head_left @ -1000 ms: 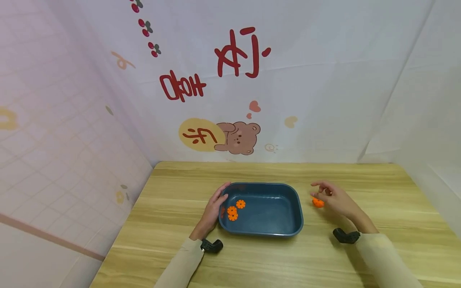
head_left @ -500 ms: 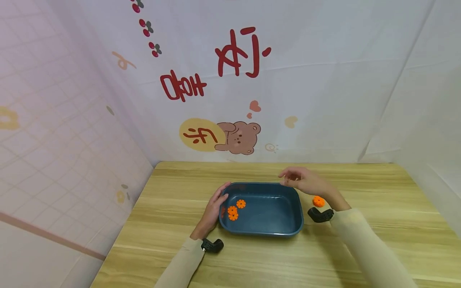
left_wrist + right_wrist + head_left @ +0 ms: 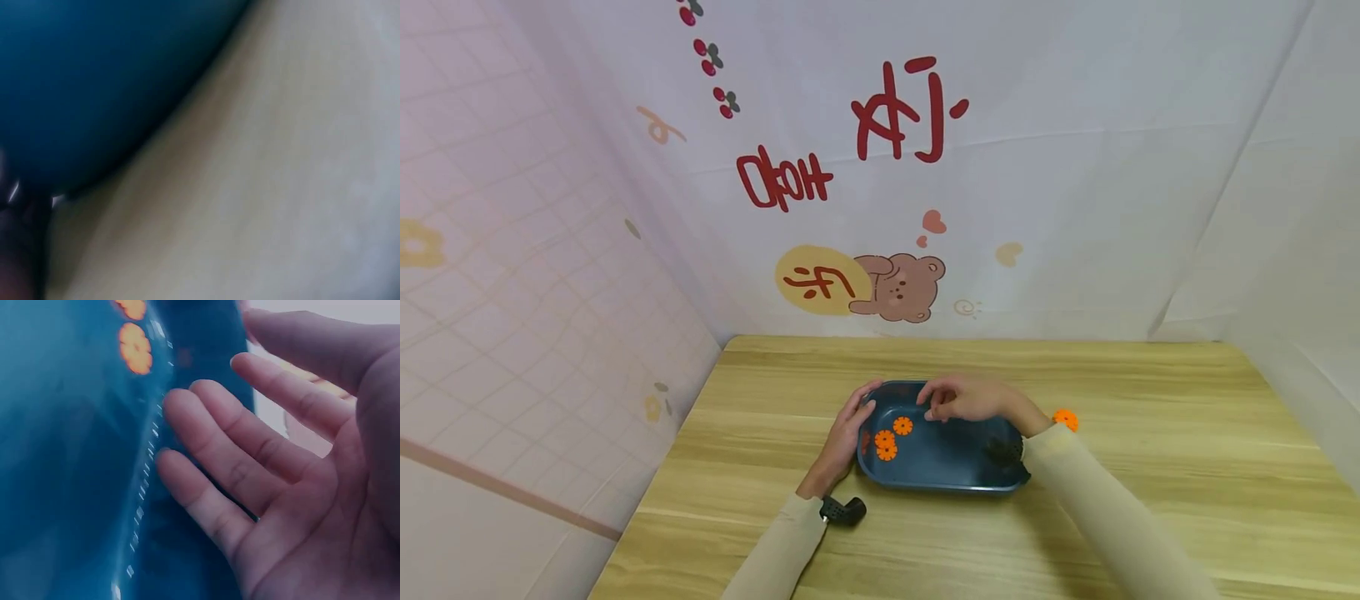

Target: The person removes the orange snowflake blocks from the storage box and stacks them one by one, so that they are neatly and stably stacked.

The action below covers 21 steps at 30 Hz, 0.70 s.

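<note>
right hand [image 3: 970, 398], fingers loosely spread and seemingly empty, hangs over the blue tray [image 3: 942, 465], which the left hand [image 3: 841, 438] grips; three orange discs [image 3: 903, 426] lie inside at left, an orange piece [image 3: 1065, 418] outside at right; the step is probably a reach for a disc, next calling for a fine pinch.

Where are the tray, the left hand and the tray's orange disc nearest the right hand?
Tray [image 3: 936, 460], head view: bare floor.
Left hand [image 3: 842, 435], head view: its back.
Orange disc [image 3: 903, 427], head view: its middle.
</note>
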Motion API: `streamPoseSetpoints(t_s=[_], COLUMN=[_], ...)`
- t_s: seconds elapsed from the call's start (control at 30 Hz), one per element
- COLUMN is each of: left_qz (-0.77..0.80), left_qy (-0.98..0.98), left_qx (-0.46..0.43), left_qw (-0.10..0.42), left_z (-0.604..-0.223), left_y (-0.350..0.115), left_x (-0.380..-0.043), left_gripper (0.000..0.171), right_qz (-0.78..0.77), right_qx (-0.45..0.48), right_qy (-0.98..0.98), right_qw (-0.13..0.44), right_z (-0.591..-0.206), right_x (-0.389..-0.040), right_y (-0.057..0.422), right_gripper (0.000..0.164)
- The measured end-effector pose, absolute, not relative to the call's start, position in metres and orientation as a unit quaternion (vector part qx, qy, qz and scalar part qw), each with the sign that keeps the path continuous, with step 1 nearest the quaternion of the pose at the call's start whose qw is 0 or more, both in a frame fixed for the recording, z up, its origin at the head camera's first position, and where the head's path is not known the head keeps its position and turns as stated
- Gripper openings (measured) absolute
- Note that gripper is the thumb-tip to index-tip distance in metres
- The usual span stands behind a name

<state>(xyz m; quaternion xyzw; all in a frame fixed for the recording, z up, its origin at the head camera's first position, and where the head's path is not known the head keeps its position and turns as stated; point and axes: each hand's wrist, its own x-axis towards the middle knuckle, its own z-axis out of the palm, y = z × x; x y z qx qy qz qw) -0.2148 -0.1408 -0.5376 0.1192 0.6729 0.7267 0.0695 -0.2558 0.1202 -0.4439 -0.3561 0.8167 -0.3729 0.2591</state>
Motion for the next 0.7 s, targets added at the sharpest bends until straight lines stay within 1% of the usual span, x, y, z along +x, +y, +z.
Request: streamPoseSetpoints(t_s=[0.13,0.37,0.7], left_qz=[0.722,0.717,0.722], left_qy=[0.679,0.685,0.679], left_qx=[0.116,0.114,0.114], left_qw=[0.068,0.067,0.067], left_z=[-0.539,-0.539,-0.539], left_y=[-0.141,-0.141,-0.14], left_x=[-0.216,-0.217,-0.217], left_gripper=[0.043,0.043,0.043], right_qz=[-0.371,-0.356,-0.323], right_qx=[-0.349,-0.335,-0.312], right_qy=[0.814,0.821,0.849], right_qw=[0.281,0.295,0.277], right_z=[-0.455,-0.475,-0.488], right_x=[-0.256,-0.259,-0.26], right_y=[0.105,0.089,0.082], right_gripper=[0.035,0.041,0.042])
